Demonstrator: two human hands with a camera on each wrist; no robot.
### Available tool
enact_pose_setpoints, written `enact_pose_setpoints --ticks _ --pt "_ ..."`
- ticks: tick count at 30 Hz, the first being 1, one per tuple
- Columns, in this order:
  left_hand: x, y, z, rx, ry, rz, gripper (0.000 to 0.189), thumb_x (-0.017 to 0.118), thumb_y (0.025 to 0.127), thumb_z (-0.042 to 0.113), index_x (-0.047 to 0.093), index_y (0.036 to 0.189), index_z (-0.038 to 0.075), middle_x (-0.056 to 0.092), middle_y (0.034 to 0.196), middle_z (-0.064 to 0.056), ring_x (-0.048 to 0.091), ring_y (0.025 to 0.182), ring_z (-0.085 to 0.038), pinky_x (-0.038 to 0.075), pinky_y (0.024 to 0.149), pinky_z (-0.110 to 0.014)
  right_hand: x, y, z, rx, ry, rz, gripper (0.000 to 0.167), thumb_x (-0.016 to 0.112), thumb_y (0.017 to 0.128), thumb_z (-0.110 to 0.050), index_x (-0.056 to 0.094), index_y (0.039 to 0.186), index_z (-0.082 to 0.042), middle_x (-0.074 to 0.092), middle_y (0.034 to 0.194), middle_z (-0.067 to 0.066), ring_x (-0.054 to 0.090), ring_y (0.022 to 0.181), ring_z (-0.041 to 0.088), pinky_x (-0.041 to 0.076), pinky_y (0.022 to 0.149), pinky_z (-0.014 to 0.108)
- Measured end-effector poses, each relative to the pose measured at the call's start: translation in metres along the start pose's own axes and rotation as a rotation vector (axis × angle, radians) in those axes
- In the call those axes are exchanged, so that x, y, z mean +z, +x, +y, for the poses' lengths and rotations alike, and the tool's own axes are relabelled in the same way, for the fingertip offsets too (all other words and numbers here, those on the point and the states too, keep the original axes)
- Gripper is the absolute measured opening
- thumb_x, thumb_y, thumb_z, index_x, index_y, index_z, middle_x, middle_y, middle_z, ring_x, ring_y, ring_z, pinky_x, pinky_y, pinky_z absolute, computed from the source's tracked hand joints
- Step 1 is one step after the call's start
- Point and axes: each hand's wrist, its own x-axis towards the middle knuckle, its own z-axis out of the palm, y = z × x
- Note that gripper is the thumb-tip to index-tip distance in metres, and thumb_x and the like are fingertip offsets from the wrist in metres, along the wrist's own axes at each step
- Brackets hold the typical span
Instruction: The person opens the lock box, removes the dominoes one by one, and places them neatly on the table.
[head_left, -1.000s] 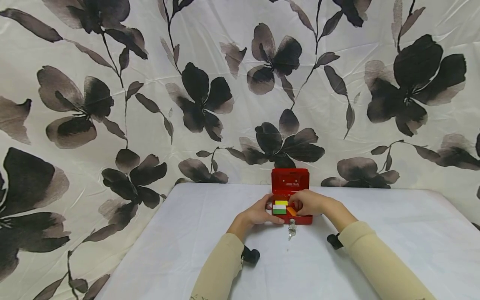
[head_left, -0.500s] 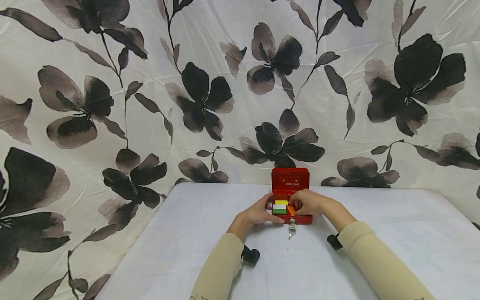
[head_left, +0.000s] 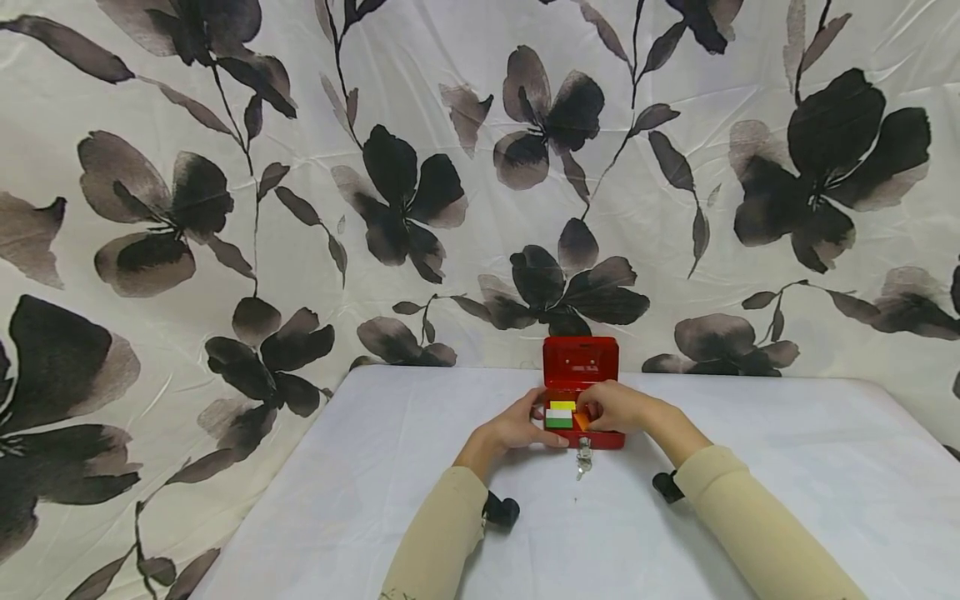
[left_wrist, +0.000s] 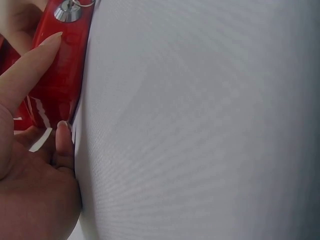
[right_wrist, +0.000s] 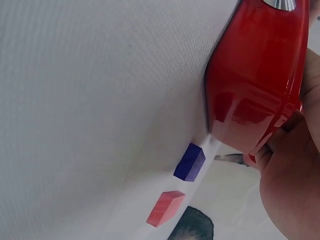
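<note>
Though two hands [head_left: 516,424] [head_left: 617,406], one box [head_left: 609,440]

Left arm [head_left: 438,533] and right arm [head_left: 768,521] angle inward from the frame's lower edge. Right of centre, the left hand [head_left: 516,425] has its thumb [left_wrist: 30,71] stretched out; just to its right, the right hand [head_left: 621,405] pinches, fingers [head_left: 594,390] curled.

Flower-printed cloth [head_left: 480,183] behind a white table [head_left: 577,542]

The box [right_wrist: 252,65] is red, the backdrop [head_left: 472,196] black-flowered white.
</note>
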Motion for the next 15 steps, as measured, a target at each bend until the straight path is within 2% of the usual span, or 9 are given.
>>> enact_pose_setpoints --ticks 5,15 --pt "0.0003 -0.0002 -0.0008 0.005 -0.006 -0.001 0.098 0.092 0.076 0.026 0.036 0.156 0.024 0.053 0.132 -0.003 0.045 0.120 -0.025 0.044 0.108 -0.054 0.0011 0.0001 0.0004 -0.004 0.010 -0.007 0.024 0.082 0.088 -0.011 0.071 0.108 -0.006 0.060 0.080 -0.004 0.052 0.078 0.012 0.050 0.072 0.024" --pt "-0.0008 0.0016 -0.0005 0.000 -0.001 -0.007 0.097 0.092 0.076 0.026 0.037 0.156 0.025 0.054 0.132 -0.003 0.045 0.122 -0.026 0.043 0.109 -0.054 0.0001 -0.0018 0.0023 -0.013 0.056 0.020 0.031 0.080 0.089 -0.011 0.069 0.117 -0.004 0.064 0.086 -0.003 0.056 0.080 0.013 0.054 0.075 0.025"
